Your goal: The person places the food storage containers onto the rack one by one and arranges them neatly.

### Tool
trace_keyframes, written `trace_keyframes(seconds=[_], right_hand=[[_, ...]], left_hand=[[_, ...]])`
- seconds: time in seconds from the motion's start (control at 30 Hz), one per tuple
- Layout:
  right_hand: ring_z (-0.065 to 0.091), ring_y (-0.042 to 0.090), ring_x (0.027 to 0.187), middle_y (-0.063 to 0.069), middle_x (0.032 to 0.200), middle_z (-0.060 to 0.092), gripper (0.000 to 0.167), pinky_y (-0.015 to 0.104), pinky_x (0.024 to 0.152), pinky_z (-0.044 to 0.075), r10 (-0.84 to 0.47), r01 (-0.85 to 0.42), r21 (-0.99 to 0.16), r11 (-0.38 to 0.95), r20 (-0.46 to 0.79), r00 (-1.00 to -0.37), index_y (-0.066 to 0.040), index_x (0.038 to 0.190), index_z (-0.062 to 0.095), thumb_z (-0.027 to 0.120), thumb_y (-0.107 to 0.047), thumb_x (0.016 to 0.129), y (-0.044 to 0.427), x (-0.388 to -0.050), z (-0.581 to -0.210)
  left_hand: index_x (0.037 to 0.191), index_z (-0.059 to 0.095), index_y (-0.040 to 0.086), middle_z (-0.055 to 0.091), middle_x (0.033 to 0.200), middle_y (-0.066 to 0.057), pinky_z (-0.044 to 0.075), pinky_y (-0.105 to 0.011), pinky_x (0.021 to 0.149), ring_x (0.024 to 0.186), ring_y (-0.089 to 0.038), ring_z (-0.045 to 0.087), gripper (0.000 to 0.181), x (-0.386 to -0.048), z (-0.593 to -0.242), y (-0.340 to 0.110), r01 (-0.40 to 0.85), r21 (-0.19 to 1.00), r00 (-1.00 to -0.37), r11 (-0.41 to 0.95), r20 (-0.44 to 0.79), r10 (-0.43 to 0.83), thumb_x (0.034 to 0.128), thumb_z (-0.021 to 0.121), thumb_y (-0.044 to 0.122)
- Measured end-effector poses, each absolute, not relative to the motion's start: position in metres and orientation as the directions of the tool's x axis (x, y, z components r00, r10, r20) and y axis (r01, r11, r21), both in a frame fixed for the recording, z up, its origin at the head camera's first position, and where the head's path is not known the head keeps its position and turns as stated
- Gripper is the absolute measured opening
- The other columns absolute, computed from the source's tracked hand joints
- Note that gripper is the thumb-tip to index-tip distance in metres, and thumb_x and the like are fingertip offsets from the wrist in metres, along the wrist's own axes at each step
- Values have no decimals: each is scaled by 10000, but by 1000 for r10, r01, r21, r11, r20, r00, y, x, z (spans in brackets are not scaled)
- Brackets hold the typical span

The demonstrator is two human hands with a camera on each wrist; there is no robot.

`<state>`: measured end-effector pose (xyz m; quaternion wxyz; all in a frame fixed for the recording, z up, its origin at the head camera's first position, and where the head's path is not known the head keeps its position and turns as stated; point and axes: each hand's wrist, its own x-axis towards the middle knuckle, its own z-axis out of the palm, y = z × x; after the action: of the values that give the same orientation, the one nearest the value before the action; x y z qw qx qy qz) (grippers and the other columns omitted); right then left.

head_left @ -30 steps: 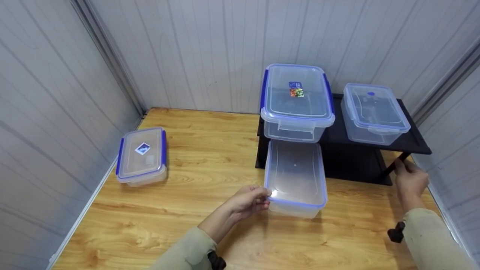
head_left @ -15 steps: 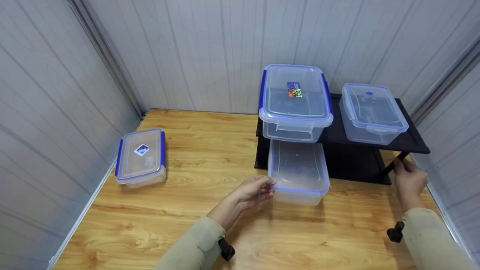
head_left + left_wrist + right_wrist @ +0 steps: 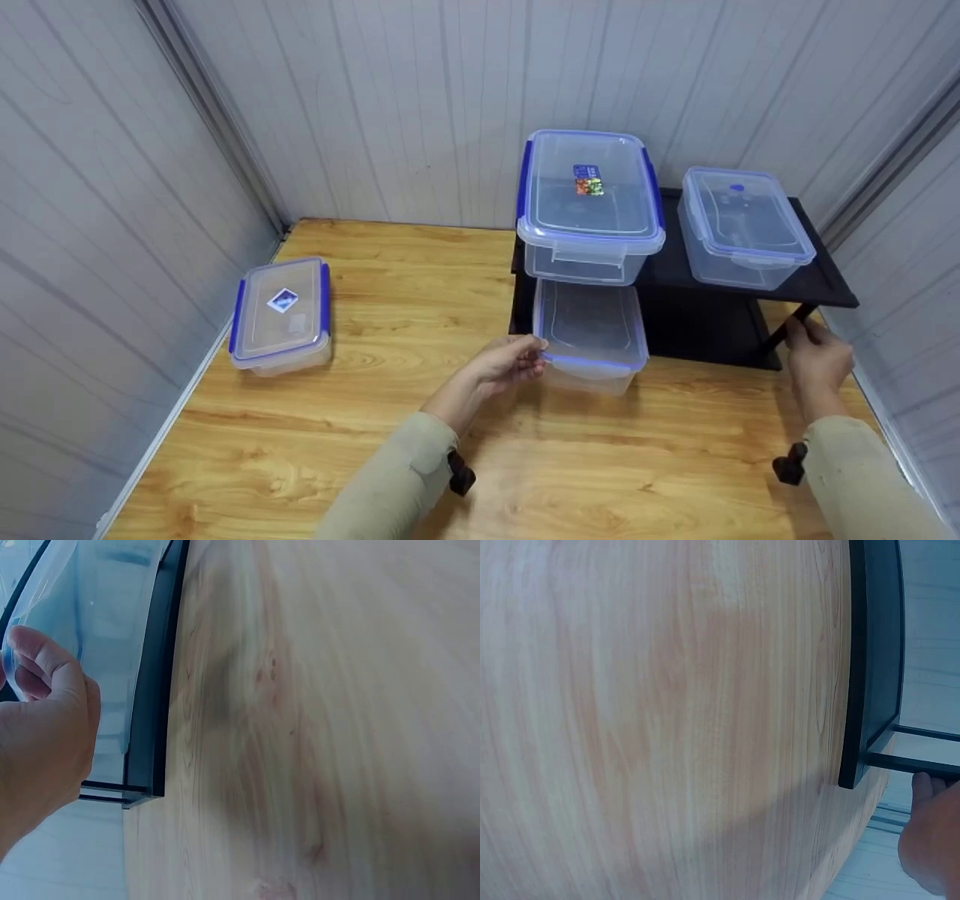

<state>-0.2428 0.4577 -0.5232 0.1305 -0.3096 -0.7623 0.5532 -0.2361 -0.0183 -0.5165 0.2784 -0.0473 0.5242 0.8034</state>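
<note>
A clear plastic food container [image 3: 592,322] with a blue-edged lid sits partly inside the lower level of a black two-tier rack [image 3: 705,326], its near end jutting out. My left hand [image 3: 504,366] pinches the near left corner of its lid rim; the left wrist view shows thumb and fingers at that edge. At the rack's front right, my right hand [image 3: 819,361] holds the thin black post [image 3: 907,763]. Above, a larger container with blue side clips [image 3: 592,199] and a smaller lidded container [image 3: 746,225] stand on the top shelf.
Another lidded container with blue clips [image 3: 281,315] lies on the wood-grain table [image 3: 420,300] at the left, near the left wall panel [image 3: 90,225]. Pale panels also rise behind and to the right of the rack.
My left hand has moved away from me with the container, which has slid deeper into the rack's lower level. The right hand stays on the post.
</note>
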Motion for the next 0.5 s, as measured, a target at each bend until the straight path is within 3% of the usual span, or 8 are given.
trace_keyframes(seconds=[0.2,0.3,0.4,0.5], right_hand=[[665,-127,909,-124,1227,724,581,377,1255,385,597,318,-932,173,-158,-787,-155,1533,549,665,-445,1043,458,-242,-524],[696,-80,1020,-40,1329,674,588,385,1252,390,597,336,-919,208,-153,-787,-161,1541,540,643,-466,1049,458,-243,-524],[697,-70,1037,-59,1304,690,588,386,1249,394,601,340,-916,211,-153,-785,-163,1540,542,644,-467,1048,458,-243,-525],[666,-130,873,-191,1110,750,580,382,1248,395,609,322,-933,163,-161,-776,-153,1529,555,674,-439,1039,458,-244,-525]], left_hand=[[833,645,83,618,717,-9,572,-161,621,620,-82,606,136,-245,-516,-17,-503,815,-838,-287,-380,391,964,622,54],[836,648,77,619,715,-13,579,-160,621,620,-88,608,132,-247,-517,-18,-513,804,-838,-301,-393,377,962,627,43],[855,645,70,616,727,-21,585,-163,623,626,-97,612,107,-250,-519,-19,-520,797,-841,-307,-415,347,957,644,39],[877,641,68,621,758,-27,592,-171,638,649,-107,621,79,-252,-521,-19,-521,797,-846,-305,-435,310,948,672,50]])
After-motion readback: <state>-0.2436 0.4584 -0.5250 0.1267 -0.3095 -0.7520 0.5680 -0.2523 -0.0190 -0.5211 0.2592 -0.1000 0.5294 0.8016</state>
